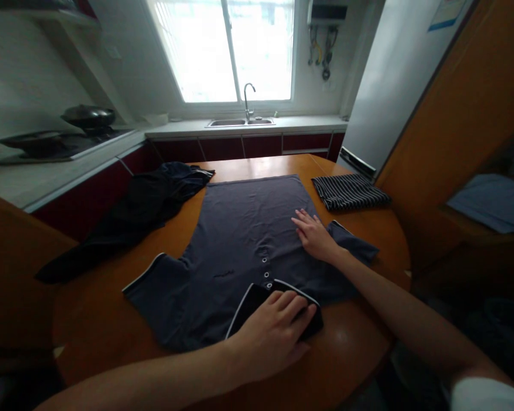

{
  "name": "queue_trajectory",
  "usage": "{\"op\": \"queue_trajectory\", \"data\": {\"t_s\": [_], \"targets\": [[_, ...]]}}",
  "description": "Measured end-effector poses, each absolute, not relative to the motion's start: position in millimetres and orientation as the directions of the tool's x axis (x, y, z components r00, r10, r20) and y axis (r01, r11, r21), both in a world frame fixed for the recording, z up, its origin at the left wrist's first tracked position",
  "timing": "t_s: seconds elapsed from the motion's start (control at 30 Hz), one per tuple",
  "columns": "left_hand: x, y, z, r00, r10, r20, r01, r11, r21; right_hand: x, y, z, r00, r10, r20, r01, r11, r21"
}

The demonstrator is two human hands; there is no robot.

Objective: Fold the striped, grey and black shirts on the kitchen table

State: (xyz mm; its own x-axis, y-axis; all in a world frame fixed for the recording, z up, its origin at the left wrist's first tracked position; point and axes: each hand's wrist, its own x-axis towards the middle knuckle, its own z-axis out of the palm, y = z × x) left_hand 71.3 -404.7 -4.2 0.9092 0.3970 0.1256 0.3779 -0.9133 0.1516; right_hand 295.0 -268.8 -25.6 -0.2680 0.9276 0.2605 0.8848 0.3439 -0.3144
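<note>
A grey-blue polo shirt (235, 228) lies spread face up on the wooden table, hem towards the window and collar towards me. White trim edges its sleeves and its dark collar (244, 314). Three pale buttons run down the placket. My left hand (278, 325) is at the collar, fingers curled over its right side with the thumb on the near side. Flat on the shirt's right half rests my right hand (312, 233), its fingers spread and holding nothing. The right sleeve (353, 242) sticks out beyond that wrist, partly hidden by the arm.
Dark crumpled clothes (149, 200) lie along the left side of the table (342, 337). At the far right is a folded black-and-white striped garment (351, 191). Beyond stand a counter with a sink (227, 123), a stove with pans (88, 117), and a fridge (385, 85).
</note>
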Motion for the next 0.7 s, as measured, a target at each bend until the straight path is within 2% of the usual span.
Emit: {"op": "queue_trajectory", "data": {"t_s": [0.13,0.23,0.3,0.4,0.5,0.63,0.7], "targets": [[77,-413,-18,0.93,0.34,0.144,0.346,-0.938,-0.018,297,-270,-29,-0.236,0.937,0.26,0.881,0.318,-0.349],[75,-411,-21,0.957,0.248,0.148,0.257,-0.965,-0.049,295,-270,-34,-0.268,0.938,0.219,0.872,0.333,-0.36],[75,-409,-20,0.956,0.231,0.182,0.232,-0.973,0.014,294,-269,-37,-0.3,0.939,0.17,0.871,0.342,-0.353],[76,-410,-21,0.927,0.29,0.238,0.245,-0.948,0.202,296,-267,-42,-0.355,0.932,0.069,0.878,0.357,-0.319],[77,-412,-17,0.925,0.319,0.205,0.243,-0.915,0.323,300,-265,-46,-0.385,0.923,0.01,0.886,0.372,-0.275],[68,-402,7,0.931,0.312,0.187,0.222,-0.894,0.389,299,-268,-43,-0.383,0.923,0.049,0.89,0.382,-0.249],[59,-384,20,0.884,0.402,0.239,0.274,-0.86,0.43,292,-273,-38,-0.387,0.913,0.126,0.879,0.407,-0.248]]}}
